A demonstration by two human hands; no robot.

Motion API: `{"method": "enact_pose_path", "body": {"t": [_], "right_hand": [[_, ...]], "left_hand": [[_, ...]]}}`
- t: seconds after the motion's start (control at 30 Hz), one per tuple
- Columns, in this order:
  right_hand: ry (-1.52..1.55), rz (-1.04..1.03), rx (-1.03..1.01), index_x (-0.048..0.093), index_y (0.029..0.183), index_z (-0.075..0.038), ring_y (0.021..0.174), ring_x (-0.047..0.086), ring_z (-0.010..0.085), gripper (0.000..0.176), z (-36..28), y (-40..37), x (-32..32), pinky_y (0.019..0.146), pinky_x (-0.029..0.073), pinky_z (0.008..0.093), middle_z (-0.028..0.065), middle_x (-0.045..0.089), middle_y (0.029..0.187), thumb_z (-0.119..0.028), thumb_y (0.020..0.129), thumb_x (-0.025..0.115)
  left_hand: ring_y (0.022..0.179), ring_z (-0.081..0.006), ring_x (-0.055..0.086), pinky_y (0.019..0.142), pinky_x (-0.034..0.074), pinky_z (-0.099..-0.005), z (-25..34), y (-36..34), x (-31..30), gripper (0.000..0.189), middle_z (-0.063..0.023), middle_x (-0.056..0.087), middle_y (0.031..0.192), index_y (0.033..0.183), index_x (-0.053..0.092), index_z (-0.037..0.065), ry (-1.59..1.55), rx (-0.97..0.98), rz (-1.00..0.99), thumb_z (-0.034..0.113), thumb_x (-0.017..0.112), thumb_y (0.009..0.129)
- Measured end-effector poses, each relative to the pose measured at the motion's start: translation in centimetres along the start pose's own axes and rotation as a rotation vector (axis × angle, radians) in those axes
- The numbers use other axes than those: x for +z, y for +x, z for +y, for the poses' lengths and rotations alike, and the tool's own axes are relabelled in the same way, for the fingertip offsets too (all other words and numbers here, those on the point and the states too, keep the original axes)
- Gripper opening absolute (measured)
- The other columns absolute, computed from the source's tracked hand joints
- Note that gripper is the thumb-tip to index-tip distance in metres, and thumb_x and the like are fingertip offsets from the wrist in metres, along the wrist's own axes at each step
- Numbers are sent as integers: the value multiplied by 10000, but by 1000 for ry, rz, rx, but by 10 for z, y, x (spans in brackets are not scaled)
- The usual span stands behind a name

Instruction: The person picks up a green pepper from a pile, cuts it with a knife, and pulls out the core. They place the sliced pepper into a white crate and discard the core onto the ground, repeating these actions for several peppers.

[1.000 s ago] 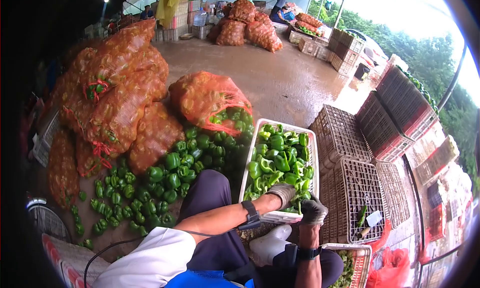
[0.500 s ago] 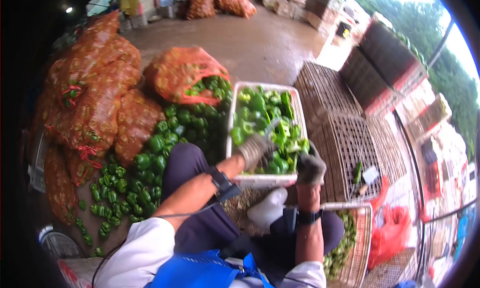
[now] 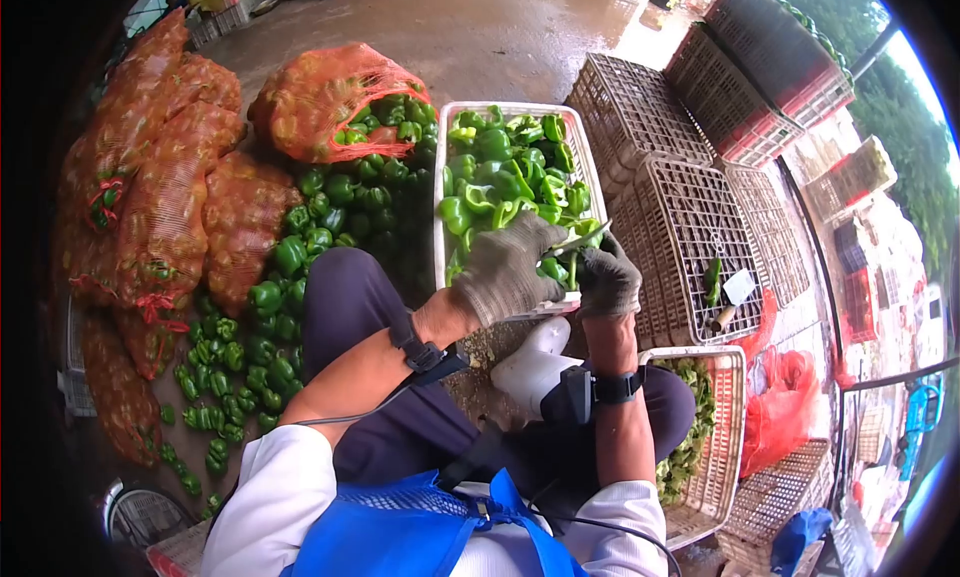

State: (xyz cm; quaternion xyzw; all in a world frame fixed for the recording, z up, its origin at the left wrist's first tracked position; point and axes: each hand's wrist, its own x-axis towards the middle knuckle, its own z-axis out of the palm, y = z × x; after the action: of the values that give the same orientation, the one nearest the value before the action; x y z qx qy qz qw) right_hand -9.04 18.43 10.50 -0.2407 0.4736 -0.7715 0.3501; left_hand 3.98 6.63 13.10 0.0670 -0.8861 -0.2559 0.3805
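Observation:
My left hand (image 3: 505,269), in a grey-green knit glove, is closed round a knife (image 3: 582,239), its blade pointing up to the right toward my other hand. Gloved as well, my right hand (image 3: 610,277) has its fingers closed on a green pepper (image 3: 572,267), which is mostly hidden between the two hands. Both hands are over the near right corner of a white crate (image 3: 440,207). Cut, opened green peppers (image 3: 495,177) fill that crate.
Whole green peppers (image 3: 290,257) lie heaped at left, below an opened red mesh sack (image 3: 310,102). Full mesh sacks (image 3: 165,207) stand farther left. Stacked plastic crates (image 3: 690,247) rise at right, with a crate of green scraps (image 3: 725,447) below them.
The view has tilted and shifted. My left hand has drawn closer to my right, and the knife blade now reaches across to it. In the earlier frame the hands were farther apart.

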Motion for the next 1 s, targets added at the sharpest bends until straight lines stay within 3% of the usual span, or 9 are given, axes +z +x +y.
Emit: {"method": "enact_pose_path", "body": {"t": [0.07,0.1,0.2,0.33,0.47,0.63,0.8,0.83,1.0], "right_hand": [[-516,19,-171,563,1153,48,836,654,244,436,8,-7,-4,752,533,339,84,652,953,-33,734,654],[-164,127,-9,604,1074,21,779,653,201,292,18,-4,-3,657,524,297,60,653,878,39,783,590],[-1268,-120,-679,623,1042,-19,746,629,155,232,13,-5,-9,644,511,266,44,654,860,15,816,584],[-670,-20,-243,485,1256,-34,802,606,162,369,-1,-10,5,670,511,271,50,625,1040,-83,896,551],[-645,-26,-302,380,1340,27,1005,541,156,486,-11,-36,24,862,452,263,111,558,1127,37,866,491],[-549,48,-94,553,1217,13,983,607,167,392,13,-12,10,828,516,285,97,626,1125,81,831,547],[-237,104,85,537,1231,6,1009,587,149,540,44,3,-8,864,494,264,75,619,1128,80,722,704],[-488,107,-1,528,1231,13,1007,588,160,618,46,5,-10,866,497,272,74,618,1122,85,660,753],[95,149,266,469,1284,16,957,604,170,654,48,10,-14,778,536,322,85,626,1078,124,678,689]], "left_hand": [[829,-277,626,681,519,-367,5,6,-3,411,-89,594,928,1004,654,75,87,107,56,174,744,616],[869,-295,603,715,505,-400,10,8,-1,404,-109,585,942,992,632,45,95,108,40,108,706,600],[846,-296,602,686,498,-409,4,8,7,359,-99,587,949,982,621,58,171,185,-23,97,677,630],[800,-303,606,655,504,-416,14,11,9,327,-86,601,885,957,609,55,86,244,41,52,652,633],[749,-309,620,639,512,-407,14,8,19,232,-83,627,834,867,624,56,-49,248,64,20,638,638],[775,-231,656,689,517,-331,5,11,29,248,-91,669,823,869,679,44,-340,-79,-10,63,771,639],[724,-192,660,660,522,-302,-3,14,37,199,-89,696,809,824,684,40,-574,-357,-131,54,782,652],[718,-172,654,655,522,-295,-2,16,37,208,-84,699,812,821,683,34,-634,-395,-138,47,791,643],[637,-125,618,573,515,-283,1,26,32,210,-74,693,734,784,669,-7,-560,-753,-210,26,816,638]]}}
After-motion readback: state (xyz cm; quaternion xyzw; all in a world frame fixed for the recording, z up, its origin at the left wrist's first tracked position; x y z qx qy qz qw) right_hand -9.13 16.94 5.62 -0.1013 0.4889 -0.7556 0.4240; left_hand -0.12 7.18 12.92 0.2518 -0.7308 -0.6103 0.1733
